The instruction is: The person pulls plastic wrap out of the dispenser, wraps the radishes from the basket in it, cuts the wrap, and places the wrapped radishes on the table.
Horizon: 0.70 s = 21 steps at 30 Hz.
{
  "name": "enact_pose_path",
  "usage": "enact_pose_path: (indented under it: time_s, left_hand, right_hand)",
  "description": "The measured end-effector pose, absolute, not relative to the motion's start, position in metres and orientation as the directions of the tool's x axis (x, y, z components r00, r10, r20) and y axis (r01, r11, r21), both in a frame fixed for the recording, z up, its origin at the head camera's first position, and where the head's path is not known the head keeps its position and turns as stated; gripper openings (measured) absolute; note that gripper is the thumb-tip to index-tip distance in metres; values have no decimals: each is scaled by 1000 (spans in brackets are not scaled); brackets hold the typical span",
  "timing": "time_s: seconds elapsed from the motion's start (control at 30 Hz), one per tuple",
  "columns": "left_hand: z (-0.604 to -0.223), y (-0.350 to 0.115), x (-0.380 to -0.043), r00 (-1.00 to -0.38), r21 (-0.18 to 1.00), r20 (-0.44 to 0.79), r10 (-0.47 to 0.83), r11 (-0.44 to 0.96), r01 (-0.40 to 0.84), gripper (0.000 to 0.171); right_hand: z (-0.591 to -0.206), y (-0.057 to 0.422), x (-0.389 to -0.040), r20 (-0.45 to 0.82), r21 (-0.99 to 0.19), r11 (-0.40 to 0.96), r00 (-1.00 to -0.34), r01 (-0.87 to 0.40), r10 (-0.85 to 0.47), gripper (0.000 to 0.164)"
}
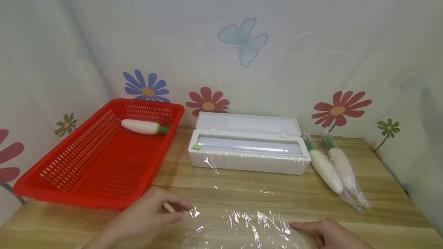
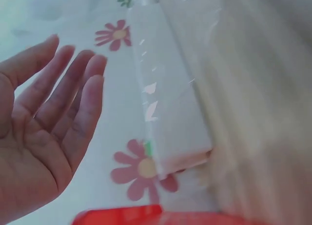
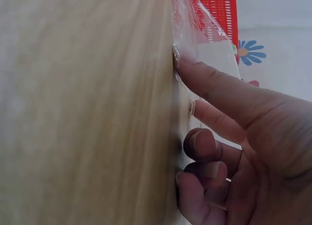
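A clear sheet of cling film (image 1: pixel 256 222) stretches from the front of the white cling film box (image 1: pixel 242 165) toward the near table edge, wrinkled and shiny there. My left hand (image 1: pixel 157 212) hovers at the film's left side, fingers relaxed and apart; the left wrist view shows its palm (image 2: pixel 48 122) holding nothing. On the film's right side, my right hand (image 1: pixel 330 233) reaches in with a fingertip at its edge. In the right wrist view the thumb (image 3: pixel 224 86) touches the bunched film (image 3: pixel 184 32) close over the table, and the other fingers bend loosely below.
A red plastic basket (image 1: pixel 110 199) stands at left with one white radish (image 1: pixel 142 126) inside. Two film-wrapped radishes (image 1: pixel 325 170) (image 1: pixel 342 166) lie right of the box. The box's lid (image 1: pixel 249 123) is raised, showing the roll (image 1: pixel 249 146). A flower-printed cloth (image 1: pixel 166 30) hangs behind.
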<state>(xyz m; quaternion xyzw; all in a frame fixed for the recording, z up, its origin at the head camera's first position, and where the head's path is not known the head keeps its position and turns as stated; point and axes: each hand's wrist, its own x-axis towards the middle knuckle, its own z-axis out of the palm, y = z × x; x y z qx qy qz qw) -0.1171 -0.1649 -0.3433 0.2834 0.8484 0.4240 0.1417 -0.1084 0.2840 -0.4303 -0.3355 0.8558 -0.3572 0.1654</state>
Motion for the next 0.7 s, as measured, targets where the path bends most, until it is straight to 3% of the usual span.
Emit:
enact_pose_path:
  time_s: [0.33,0.7]
  left_hand:
    - [-277,-195,-117,-929,708,114,352,628,325,33]
    - [-224,-229,-166,-957,671,229,180,682,289,47]
  right_hand:
    - [-430,283,-112,-50,-661,568,-726,-491,-686,57]
    - [-436,286,-114,63,-590,514,-670,-623,-740,53]
